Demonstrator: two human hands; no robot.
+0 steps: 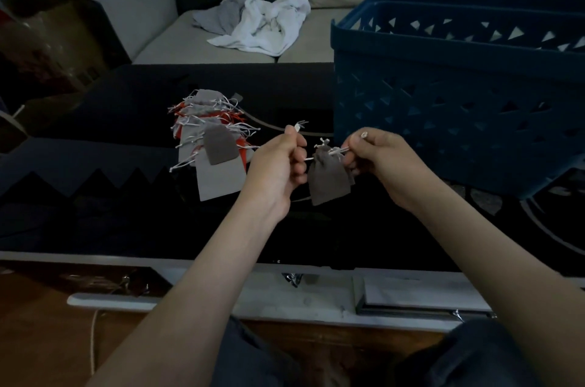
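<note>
A small grey drawstring pouch (329, 179) hangs between my hands above the dark table (110, 222), its neck gathered tight. My left hand (277, 165) grips the white drawstring on the pouch's left side, with the cord's end poking out above the fist. My right hand (376, 159) pinches the white drawstring on the right side. To the left on the table lies a pile of flat pouches (212, 146), grey and orange, with loose white cords.
A large blue plastic basket (459, 108) with triangular holes stands on the table's right part, close to my right hand. Behind the table is a light sofa (196, 45) with crumpled white and grey cloths (262, 22). A cardboard box (47, 45) sits far left.
</note>
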